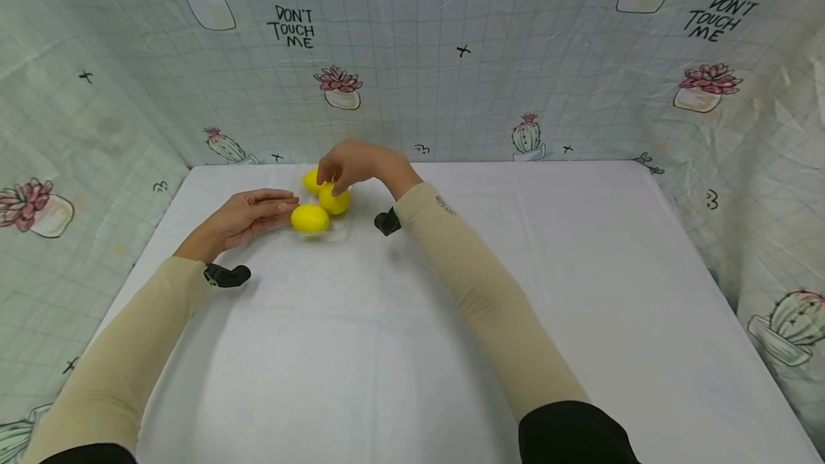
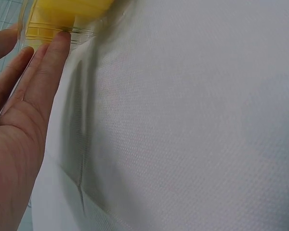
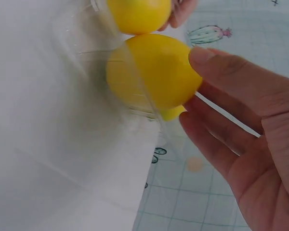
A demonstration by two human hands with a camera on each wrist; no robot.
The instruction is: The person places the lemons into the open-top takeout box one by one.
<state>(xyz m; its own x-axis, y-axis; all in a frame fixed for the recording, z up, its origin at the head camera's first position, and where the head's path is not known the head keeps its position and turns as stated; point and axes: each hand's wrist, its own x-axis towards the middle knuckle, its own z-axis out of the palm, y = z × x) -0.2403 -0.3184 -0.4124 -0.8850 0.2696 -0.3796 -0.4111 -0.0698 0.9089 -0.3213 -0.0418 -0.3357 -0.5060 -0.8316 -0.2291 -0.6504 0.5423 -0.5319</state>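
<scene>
Three yellow lemons sit close together in a clear plastic container [image 1: 333,234] toward the far left of the table. My right hand [image 1: 362,162] reaches in from above and holds the right-hand lemon [image 1: 335,200], the thumb on one side and fingers on the other in the right wrist view. The front lemon [image 1: 309,218] lies beside it, and the back lemon [image 1: 311,179] is partly hidden by my right fingers. With fingers straight, my left hand [image 1: 248,218] rests against the container's left side; its fingertips touch the clear wall [image 2: 82,36] in the left wrist view.
A white cloth covers the table [image 1: 451,349]. Behind it hangs a grid-patterned curtain [image 1: 412,92] printed with potted plants, which also runs along both sides. Each wrist carries a black device, such as the left wrist mount [image 1: 228,276].
</scene>
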